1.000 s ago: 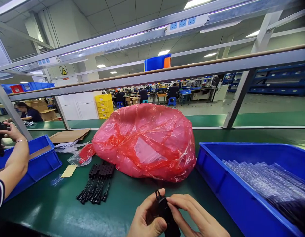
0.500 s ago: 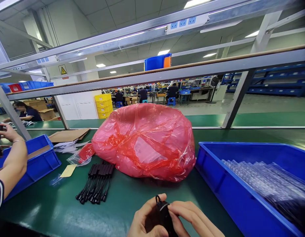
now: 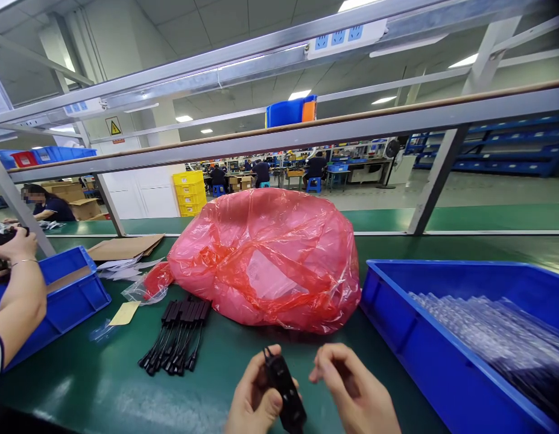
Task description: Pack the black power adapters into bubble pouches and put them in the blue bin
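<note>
The green-surfaced workbench (image 3: 102, 386) carries a bulging red translucent plastic bag (image 3: 265, 259) at centre. At 3 o'clock sits a large blue plastic bin (image 3: 397, 325). At 9 o'clock lies a bundle of black cable connectors (image 3: 177, 334), then a smaller blue plastic tray (image 3: 71, 301). Flat brown cardboard (image 3: 125, 247) lies at 10 o'clock.

Black adapter (image 3: 284, 392), red translucent bag (image 3: 265, 259), blue bin (image 3: 442, 361), green table (image 3: 102, 380).

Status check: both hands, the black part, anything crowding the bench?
Left hand grips black adapter. Right hand beside it, apart, holding nothing. Red bag behind, blue bin to the right, black cable bundle to the left.
</note>
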A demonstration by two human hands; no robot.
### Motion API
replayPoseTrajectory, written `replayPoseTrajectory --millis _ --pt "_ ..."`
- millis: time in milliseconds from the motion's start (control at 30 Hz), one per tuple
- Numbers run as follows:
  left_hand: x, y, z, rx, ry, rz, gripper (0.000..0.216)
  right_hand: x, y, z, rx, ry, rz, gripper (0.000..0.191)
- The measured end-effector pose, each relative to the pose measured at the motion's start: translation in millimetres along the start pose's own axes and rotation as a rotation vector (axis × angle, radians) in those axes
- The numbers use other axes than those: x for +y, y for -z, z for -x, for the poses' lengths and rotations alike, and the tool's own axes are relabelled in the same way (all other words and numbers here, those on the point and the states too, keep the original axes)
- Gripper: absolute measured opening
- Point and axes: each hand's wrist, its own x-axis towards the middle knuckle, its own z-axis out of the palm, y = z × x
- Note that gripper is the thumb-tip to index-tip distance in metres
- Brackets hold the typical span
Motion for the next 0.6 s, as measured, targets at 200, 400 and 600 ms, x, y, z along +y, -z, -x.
replayPoseTrajectory --millis 200,400,600 --pt "2.1 19.0 0.1 0.122 0.001 0.059 0.064 96.1 -38.7 -47.1 -0.215 -0.130 0.246 0.021" --pt "-1.9 17.8 -16.7 0.138 -0.038 -0.009 0.057 95.8 -47.3 -52.4 -0.268 -0.146 0.320 0.012" --pt "13.7 -16.3 -51.8 0.167 -0.145 -0.275 0.045 32.9 -7.4 -24.6 -0.474 -0.093 -0.022 0.035"
